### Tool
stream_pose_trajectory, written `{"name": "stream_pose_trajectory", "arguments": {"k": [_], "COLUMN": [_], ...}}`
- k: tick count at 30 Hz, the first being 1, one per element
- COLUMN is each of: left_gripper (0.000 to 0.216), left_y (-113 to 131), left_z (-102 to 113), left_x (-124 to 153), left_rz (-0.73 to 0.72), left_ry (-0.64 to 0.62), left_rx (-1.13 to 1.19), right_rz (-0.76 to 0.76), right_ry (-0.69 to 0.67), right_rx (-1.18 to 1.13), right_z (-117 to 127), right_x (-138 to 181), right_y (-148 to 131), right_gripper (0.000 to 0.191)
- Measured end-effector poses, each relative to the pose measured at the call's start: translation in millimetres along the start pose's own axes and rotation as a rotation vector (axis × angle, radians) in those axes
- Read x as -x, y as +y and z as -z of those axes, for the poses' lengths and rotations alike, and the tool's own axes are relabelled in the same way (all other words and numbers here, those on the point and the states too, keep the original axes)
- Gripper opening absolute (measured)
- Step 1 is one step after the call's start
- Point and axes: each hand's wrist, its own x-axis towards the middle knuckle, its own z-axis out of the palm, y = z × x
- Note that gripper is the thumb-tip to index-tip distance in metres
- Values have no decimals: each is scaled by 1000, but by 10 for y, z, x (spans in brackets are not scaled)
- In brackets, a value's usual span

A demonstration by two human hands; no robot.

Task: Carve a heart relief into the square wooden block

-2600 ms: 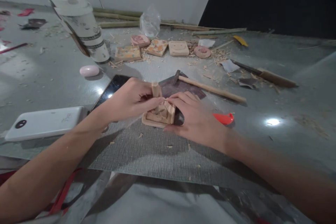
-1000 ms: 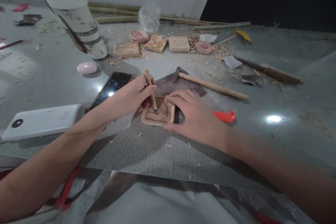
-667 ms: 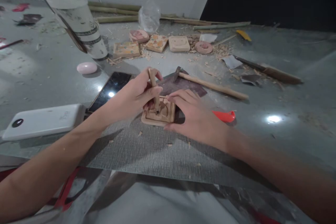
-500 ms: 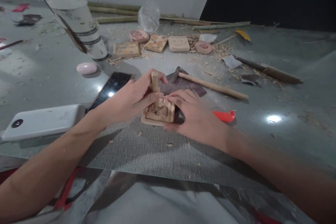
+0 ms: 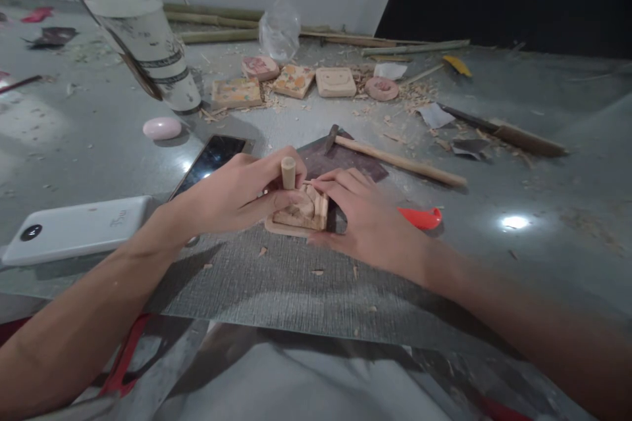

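My left hand (image 5: 247,187) is closed around a carving tool with a round wooden handle (image 5: 288,174). The handle's end faces up towards me, and my fingers hide the tool's tip over a carved wooden block (image 5: 313,214). The block has a recessed shape inside a raised border and lies on a thin pale wooden board (image 5: 289,230). Thumb and fingers of my right hand (image 5: 368,217) hold the block by its right side and far edge. Just behind it, a hammer (image 5: 399,159) with a wooden handle lies partly on a dark sheet (image 5: 316,154).
A red-handled object (image 5: 422,218) lies beside my right hand. To the left are a phone (image 5: 212,158), a white power bank (image 5: 83,227), a pink oval case (image 5: 162,128) and a tall patterned container (image 5: 143,39). Carved wooden pieces (image 5: 336,82) and shavings lie behind.
My left hand has tipped the carving tool so its handle leans lower and towards me. The hand has dropped slightly, uncovering the hammer's head. My right hand stays on the block.
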Motion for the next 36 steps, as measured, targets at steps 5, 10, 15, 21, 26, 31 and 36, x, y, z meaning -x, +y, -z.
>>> {"name": "stream_pose_trajectory", "arguments": {"k": [5,10,15,21,26,31,36], "left_gripper": [29,30,26,17,18,15,21], "left_y": [-13,-14,21,31,11,-44,-64], "left_z": [5,-1,-26,-40,-39,-39,23], "left_x": [2,7,-21,-40,-17,-21,12], "left_rz": [-2,-9,11,118,209,182,100], "left_ry": [-40,-44,11,-5,-86,159,141], "left_rx": [12,20,17,178,621,614,366], "right_rz": [-7,-13,-11,-35,-31,-32,-16], "right_ry": [-12,-9,1,8,26,34,31], "right_rx": [-2,-12,-8,19,16,14,-5], "right_z": [1,-1,-6,-14,-35,-34,-24], "right_x": [-1,0,-1,-8,1,8,24], "right_y": [6,3,4,-26,-21,-27,-30], "right_gripper": [65,68,62,63,62,67,65]}}
